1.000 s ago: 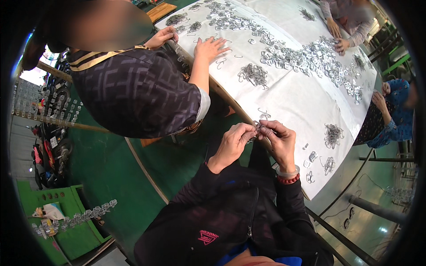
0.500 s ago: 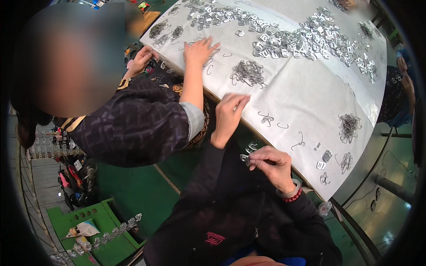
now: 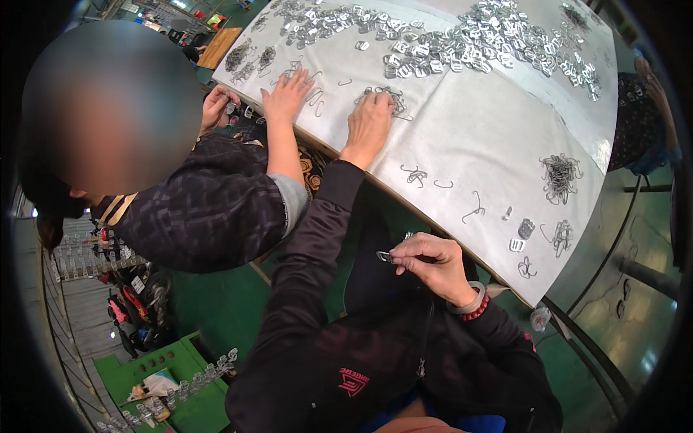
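My left hand (image 3: 369, 130) reaches across the table edge. Its bent fingers close on a pile of wire hooks (image 3: 396, 101), and the fingertips are partly hidden among them. In front of my body, my right hand (image 3: 433, 267) pinches a small silver metal buckle (image 3: 384, 256) between thumb and fingers, off the table's near edge. More metal shows just behind those fingers, too small to make out. Loose wire hooks (image 3: 415, 175) lie on the white tabletop (image 3: 462, 137) between my two hands.
A heap of flat metal buckles (image 3: 498, 40) spreads over the far side. Another hook pile (image 3: 560, 177) lies at the right. At my left sits a co-worker (image 3: 195, 195), one hand (image 3: 289, 97) flat on the table near hooks. A green tray (image 3: 195, 397) stands lower left.
My left hand has moved forward from the table's edge onto the hook pile. My right hand, still holding the buckle, has shifted slightly left. The whole view has shifted a little.
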### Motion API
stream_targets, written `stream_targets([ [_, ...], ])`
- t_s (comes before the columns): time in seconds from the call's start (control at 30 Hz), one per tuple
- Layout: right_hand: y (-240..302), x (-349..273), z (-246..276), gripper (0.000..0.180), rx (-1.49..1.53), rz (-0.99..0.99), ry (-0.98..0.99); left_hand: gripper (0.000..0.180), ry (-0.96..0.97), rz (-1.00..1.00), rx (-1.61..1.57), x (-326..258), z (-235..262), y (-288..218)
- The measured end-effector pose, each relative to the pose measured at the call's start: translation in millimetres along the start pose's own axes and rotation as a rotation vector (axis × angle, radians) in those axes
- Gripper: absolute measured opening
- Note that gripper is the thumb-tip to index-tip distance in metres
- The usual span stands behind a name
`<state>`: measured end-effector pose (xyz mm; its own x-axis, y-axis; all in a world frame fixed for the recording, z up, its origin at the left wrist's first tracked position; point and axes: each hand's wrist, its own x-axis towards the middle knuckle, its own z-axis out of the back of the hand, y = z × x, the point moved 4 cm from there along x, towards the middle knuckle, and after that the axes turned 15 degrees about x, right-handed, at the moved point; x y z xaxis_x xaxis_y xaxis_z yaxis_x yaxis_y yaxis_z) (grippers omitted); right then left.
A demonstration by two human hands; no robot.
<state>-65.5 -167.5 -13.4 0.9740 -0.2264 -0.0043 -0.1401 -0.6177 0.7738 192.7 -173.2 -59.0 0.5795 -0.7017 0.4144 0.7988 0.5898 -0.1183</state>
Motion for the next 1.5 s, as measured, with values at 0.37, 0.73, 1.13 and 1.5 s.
stream_targets([
  [0.37,9.8,-23.4,-19.0,0.018,-0.142,0.067,0.009,0.015,-0.040,0.054,-0.495,-61.4,24.9,-35.8],
  [0.73,12.0,-19.7,-17.7,0.016,-0.215,0.097,-0.059,0.007,-0.063,0.090,-0.101,-26.5,-16.8,-20.1],
  [1.13,3.4,-0.8,-0.1,0.015,-0.180,0.033,-0.106,0.009,0.012,0.041,0.085,-6.3,-9.0,-5.6],
  [1.5,1.5,6.4,4.0,0.011,-0.333,0.078,-0.219,0.015,-0.033,0.281,-0.598,-83.7,80.3,-9.7],
])
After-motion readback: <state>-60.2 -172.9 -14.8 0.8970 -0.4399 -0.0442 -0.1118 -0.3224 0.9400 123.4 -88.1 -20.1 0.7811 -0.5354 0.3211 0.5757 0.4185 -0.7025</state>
